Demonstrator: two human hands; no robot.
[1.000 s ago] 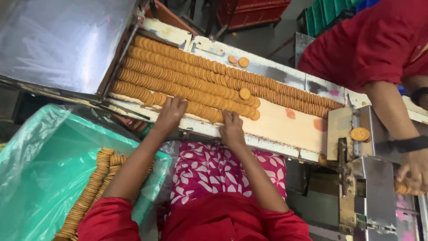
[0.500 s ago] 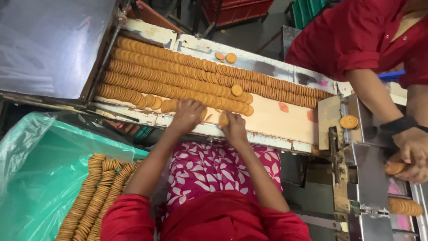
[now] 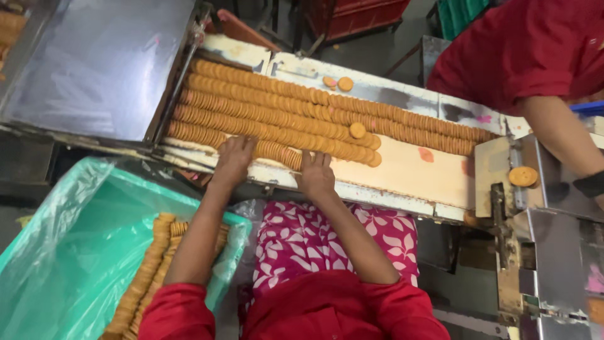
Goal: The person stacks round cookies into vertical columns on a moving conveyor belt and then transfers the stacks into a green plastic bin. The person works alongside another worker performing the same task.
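Left hand [image 3: 234, 158] and right hand [image 3: 316, 174], fingers extended, bracket the nearest biscuit row [image 3: 274, 150].

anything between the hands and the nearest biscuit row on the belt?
Nothing visible. The left hand and right hand both already rest on the nearest row of biscuits, bracketing a short stretch of it. The loose biscuit lies on a farther row, right of both hands.
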